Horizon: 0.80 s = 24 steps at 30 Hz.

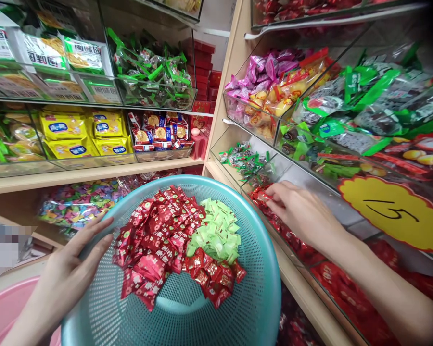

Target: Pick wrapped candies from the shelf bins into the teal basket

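Note:
A turquoise perforated plastic basket point(261, 288) stands in front of me. Inside it lie dark red flower-printed candy packets point(162, 230), a heap of small light green packets point(216, 230) and a cluster of shiny red wrapped candies point(214, 276). My left hand point(74, 264) grips the basket's left rim, thumb on the inner side; its other fingers are partly hidden. At the right, my right hand point(292, 204) reaches into a low clear bin, its fingers closed on red wrapped candy point(261, 194). How many pieces it holds cannot be made out.
Shelves at left hold yellow biscuit packs point(67, 134) and green-wrapped sweets point(151, 72). Clear bins at right carry pink candies point(263, 69) and green-edged packets point(361, 101). A yellow price tag point(393, 211) reading 15 juts out near my right forearm. A pink tub point(10, 307) is at lower left.

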Each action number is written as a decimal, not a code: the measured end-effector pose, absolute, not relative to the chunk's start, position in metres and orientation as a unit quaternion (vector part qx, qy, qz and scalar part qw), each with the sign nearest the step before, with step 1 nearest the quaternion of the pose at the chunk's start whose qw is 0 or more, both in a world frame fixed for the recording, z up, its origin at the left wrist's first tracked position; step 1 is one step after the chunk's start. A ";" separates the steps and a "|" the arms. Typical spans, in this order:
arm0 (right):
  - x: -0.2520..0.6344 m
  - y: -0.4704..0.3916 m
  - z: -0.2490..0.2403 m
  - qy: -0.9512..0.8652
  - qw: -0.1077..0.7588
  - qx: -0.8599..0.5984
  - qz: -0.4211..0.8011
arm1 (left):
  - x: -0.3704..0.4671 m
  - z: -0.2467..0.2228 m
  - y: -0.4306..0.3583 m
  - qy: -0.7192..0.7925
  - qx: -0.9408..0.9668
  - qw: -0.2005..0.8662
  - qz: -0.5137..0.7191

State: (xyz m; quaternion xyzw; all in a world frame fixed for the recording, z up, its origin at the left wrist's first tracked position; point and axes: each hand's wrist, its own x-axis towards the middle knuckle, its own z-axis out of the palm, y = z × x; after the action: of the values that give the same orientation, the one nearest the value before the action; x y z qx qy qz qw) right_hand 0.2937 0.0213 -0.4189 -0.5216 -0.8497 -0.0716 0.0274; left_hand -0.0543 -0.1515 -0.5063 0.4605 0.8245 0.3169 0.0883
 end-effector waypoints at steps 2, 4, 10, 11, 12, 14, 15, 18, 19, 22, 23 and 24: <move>0.284 0.003 -0.424 -0.883 0.050 -0.467 0.008 | -0.055 -0.506 -0.151 0.830 0.453 0.091 0.311; 0.273 -0.012 -0.439 -0.904 0.044 -0.415 0.091 | -0.054 -0.505 -0.151 0.832 0.451 0.098 0.308; 0.251 -0.031 -0.494 -0.912 -0.007 -0.378 0.158 | -0.051 -0.503 -0.152 0.822 0.464 0.083 0.319; 0.250 -0.033 -0.499 -0.914 -0.007 -0.376 0.155 | -0.052 -0.503 -0.152 0.821 0.465 0.084 0.320; 0.249 -0.034 -0.502 -0.915 -0.010 -0.373 0.152 | -0.052 -0.503 -0.152 0.822 0.464 0.087 0.320; 0.247 -0.037 -0.501 -0.918 -0.025 -0.367 0.146 | -0.053 -0.505 -0.152 0.826 0.458 0.090 0.317; 0.246 -0.038 -0.498 -0.919 -0.034 -0.366 0.143 | -0.054 -0.506 -0.151 0.828 0.456 0.089 0.314; 0.247 -0.033 -0.478 -0.918 -0.041 -0.376 0.122 | -0.056 -0.509 -0.151 0.831 0.454 0.079 0.311; 0.249 -0.028 -0.468 -0.916 -0.030 -0.386 0.106 | -0.057 -0.510 -0.151 0.831 0.455 0.078 0.311; 0.262 -0.003 -0.436 -0.906 0.006 -0.422 0.028 | -0.057 -0.509 -0.151 0.829 0.456 0.076 0.314; 0.269 0.006 -0.427 -0.903 -0.001 -0.430 -0.003 | -0.056 -0.509 -0.152 0.829 0.456 0.077 0.316; 0.276 0.016 -0.421 -0.898 -0.021 -0.439 -0.032 | -0.056 -0.508 -0.152 0.828 0.455 0.078 0.318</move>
State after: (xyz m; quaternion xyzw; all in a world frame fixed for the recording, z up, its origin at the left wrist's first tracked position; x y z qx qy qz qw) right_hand 0.2759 0.0158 -0.4207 -0.4391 -0.8976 -0.0318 -0.0209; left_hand -0.0558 -0.1524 -0.5080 0.4549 0.8282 0.3178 0.0785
